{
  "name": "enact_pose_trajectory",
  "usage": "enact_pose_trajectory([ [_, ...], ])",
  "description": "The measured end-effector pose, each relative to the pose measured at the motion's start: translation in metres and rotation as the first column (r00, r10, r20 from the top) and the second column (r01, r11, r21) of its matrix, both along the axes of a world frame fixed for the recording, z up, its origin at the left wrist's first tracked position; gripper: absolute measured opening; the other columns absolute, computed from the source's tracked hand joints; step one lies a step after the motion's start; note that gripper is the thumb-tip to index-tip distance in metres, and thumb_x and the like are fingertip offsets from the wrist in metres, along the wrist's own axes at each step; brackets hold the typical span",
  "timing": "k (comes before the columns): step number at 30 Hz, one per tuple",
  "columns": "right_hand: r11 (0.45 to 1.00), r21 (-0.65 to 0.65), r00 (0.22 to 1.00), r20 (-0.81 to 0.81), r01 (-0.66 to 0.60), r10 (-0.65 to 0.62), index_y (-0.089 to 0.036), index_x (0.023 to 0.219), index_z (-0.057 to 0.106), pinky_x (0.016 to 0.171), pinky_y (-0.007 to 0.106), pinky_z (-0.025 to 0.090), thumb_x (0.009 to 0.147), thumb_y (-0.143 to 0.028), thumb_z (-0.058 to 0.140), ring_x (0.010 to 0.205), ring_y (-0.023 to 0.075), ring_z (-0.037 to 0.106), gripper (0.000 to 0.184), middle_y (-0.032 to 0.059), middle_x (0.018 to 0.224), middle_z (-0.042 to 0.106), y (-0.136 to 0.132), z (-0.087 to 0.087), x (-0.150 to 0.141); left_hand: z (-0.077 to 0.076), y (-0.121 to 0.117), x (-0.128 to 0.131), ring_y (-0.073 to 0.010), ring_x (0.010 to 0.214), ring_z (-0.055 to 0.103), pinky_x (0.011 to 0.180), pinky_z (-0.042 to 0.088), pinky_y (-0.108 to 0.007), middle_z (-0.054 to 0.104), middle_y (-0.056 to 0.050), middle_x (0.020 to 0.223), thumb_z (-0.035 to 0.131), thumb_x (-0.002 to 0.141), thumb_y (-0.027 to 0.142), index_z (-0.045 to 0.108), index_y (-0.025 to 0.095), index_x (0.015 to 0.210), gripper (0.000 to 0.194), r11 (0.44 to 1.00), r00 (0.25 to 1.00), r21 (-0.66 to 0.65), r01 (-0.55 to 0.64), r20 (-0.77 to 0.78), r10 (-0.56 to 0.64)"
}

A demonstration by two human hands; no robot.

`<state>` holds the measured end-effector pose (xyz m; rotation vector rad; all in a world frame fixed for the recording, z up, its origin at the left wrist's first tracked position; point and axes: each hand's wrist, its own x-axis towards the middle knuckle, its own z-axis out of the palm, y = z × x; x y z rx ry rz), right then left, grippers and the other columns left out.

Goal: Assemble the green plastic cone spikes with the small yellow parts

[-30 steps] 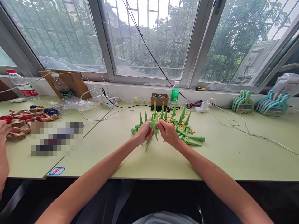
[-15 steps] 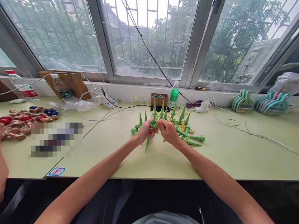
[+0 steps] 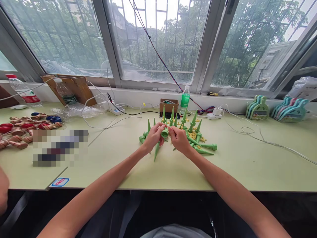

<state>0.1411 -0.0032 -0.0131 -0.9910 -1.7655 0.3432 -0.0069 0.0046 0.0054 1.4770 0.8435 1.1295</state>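
In my left hand [image 3: 153,138] I grip a green plastic watering spike [image 3: 164,133], its round open socket turned towards me. The fingers of my right hand [image 3: 178,138] are pinched close beside that socket; what they hold, if anything, is hidden. Another pointed green spike [image 3: 156,152] shows below my left hand. Beyond my hands several green spikes stand upright, points up, some with small yellow valves on their sides. Right of my right hand, loose green spikes [image 3: 208,146] lie by a small pile of yellow valves [image 3: 193,136].
Behind the spikes stand a small cardboard box [image 3: 169,105] and a green-labelled bottle [image 3: 185,96]. White cables [image 3: 250,130] run across the table at right. Wooden toys [image 3: 18,132] lie far left, near a co-worker's arm [image 3: 3,191]. Hanger bundles [image 3: 257,108] stand at the back right.
The socket of the held spike has shifted slightly right and down. My fingertips have drawn closer together above it. At far left the co-worker's hand has left the wooden toys.
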Motion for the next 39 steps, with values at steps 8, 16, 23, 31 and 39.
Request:
enact_pose_trajectory([
  [8, 1.0, -0.015, 0.999, 0.025, 0.025, -0.025, -0.021, 0.065, 0.034, 0.051, 0.026, 0.028, 0.099, -0.042, 0.036, 0.048, 0.0109, 0.035, 0.04, -0.0031, 0.054, 0.041, 0.0015, -0.003, 0.0, 0.0032, -0.004, 0.0006, -0.0055, 0.034, 0.048, 0.033, 0.038, -0.02, 0.056, 0.003, 0.075, 0.054, 0.087, 0.042, 0.052, 0.02, 0.1, 0.025, 0.999, 0.999, 0.045, -0.031, -0.014, 0.031],
  [16, 0.999, -0.052, 1.0, 0.006, 0.005, -0.004, -0.021, 0.066, 0.035, 0.051, 0.026, 0.027, 0.099, -0.045, 0.033, 0.049, 0.011, 0.035, 0.04, -0.0032, 0.055, 0.041, -0.0003, -0.0029, -0.0009, 0.0042, -0.0054, 0.0013, -0.0048, 0.032, 0.047, 0.033, 0.038, -0.02, 0.054, 0.005, 0.073, 0.054, 0.087, 0.043, 0.05, 0.021, 0.101, 0.026, 0.997, 0.999, 0.065, -0.041, -0.015, 0.042],
  [23, 0.998, -0.06, 1.0, 0.007, -0.018, 0.018, -0.021, 0.068, 0.039, 0.052, 0.026, 0.027, 0.099, -0.045, 0.032, 0.048, 0.0108, 0.038, 0.041, -0.0031, 0.056, 0.043, -0.0011, -0.0035, -0.0007, 0.0045, -0.0051, 0.0011, -0.0048, 0.033, 0.047, 0.034, 0.038, -0.02, 0.053, 0.005, 0.071, 0.054, 0.088, 0.042, 0.051, 0.02, 0.1, 0.025, 0.996, 0.998, 0.063, -0.055, -0.011, 0.056],
  [31, 0.999, -0.02, 0.996, 0.08, -0.034, 0.035, -0.021, 0.067, 0.033, 0.051, 0.026, 0.024, 0.099, -0.043, 0.035, 0.048, 0.0103, 0.03, 0.039, -0.0047, 0.054, 0.036, -0.0016, -0.0055, -0.0019, 0.0018, -0.0045, 0.0019, -0.0051, 0.04, 0.048, 0.034, 0.04, -0.018, 0.056, 0.004, 0.072, 0.059, 0.084, 0.047, 0.051, 0.021, 0.1, 0.031, 0.997, 0.998, 0.043, -0.058, -0.009, 0.059],
  [39, 0.999, 0.012, 0.991, 0.124, -0.049, 0.047, -0.021, 0.067, 0.033, 0.051, 0.026, 0.023, 0.1, -0.04, 0.034, 0.048, 0.0101, 0.028, 0.038, -0.005, 0.054, 0.035, -0.0024, -0.0048, -0.0024, 0.0013, -0.0037, 0.0043, -0.0065, 0.042, 0.046, 0.034, 0.04, -0.019, 0.051, 0.005, 0.064, 0.065, 0.078, 0.053, 0.053, 0.019, 0.098, 0.042, 0.997, 0.997, -0.065, -0.037, 0.07, 0.042],
])
